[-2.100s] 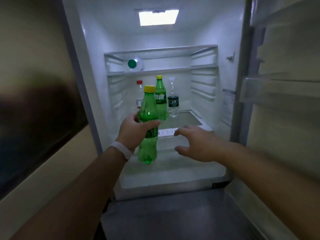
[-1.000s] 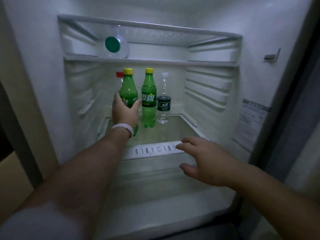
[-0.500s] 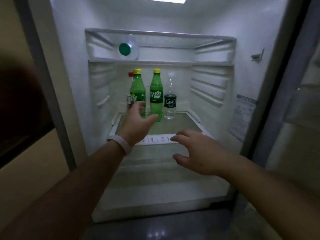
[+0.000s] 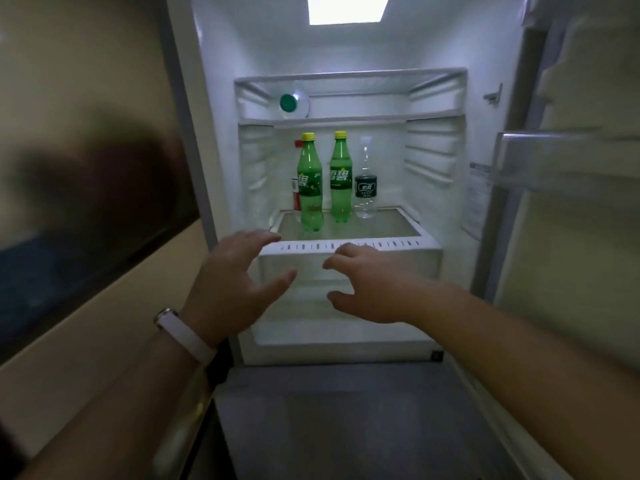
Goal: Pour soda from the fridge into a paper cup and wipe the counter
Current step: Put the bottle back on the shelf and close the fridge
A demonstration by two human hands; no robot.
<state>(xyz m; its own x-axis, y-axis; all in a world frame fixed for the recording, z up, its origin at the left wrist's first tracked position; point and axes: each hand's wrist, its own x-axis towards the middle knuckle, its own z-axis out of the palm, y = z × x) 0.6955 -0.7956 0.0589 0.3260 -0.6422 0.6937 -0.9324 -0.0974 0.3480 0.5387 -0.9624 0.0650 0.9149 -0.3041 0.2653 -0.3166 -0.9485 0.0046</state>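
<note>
Two green soda bottles with yellow caps stand upright on the fridge's glass shelf (image 4: pixel 381 227): the left soda bottle (image 4: pixel 310 183) and the right soda bottle (image 4: pixel 340 178). My left hand (image 4: pixel 235 282), with a white wristband, hovers in front of the shelf edge with fingers spread and holds nothing. My right hand (image 4: pixel 370 285) floats beside it, fingers relaxed, also empty. Both hands are apart from the bottles.
A clear water bottle (image 4: pixel 365 181) stands to the right of the sodas; a red-capped bottle (image 4: pixel 296 188) is partly hidden behind the left soda. A bottle with a green cap (image 4: pixel 292 103) lies on the upper shelf. The open fridge door (image 4: pixel 571 202) is at right.
My left hand set the green soda bottle back on the shelf, let go, and drew back out of the fridge. The view has pulled away from the shelf.
</note>
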